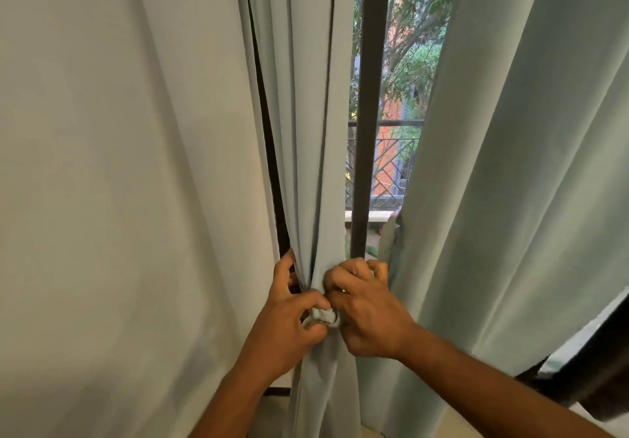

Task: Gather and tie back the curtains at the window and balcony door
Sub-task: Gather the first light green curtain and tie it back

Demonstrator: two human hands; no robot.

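Your left hand (pixel 292 315) and right hand (pixel 360 311) meet at the waist of the gathered curtain (pixel 313 165), which hangs bunched in narrow folds just left of the dark window frame (pixel 369 97). Both hands have their fingers curled tight around a small knot of pale tie-back (pixel 323 315) pressed against the front of the bunch; neither is loose or empty. This looks like the moment of cinching, so keep the folds squeezed together with your left fingers while your right pulls the tie snug, otherwise the bunch is likely to spread and the knot will sit slack. Pull level rather than downward, so the band does not slide along the smooth cloth. Check that no outer fold has slipped free behind your left thumb, where a dark gap shows beside the wide curtain panel (pixel 119 165) on the left. The other curtain (pixel 510 165) to the right of the frame hangs loose and looks untied, so it probably comes next. Beyond the glass you can see a balcony railing (pixel 391 165) and trees.
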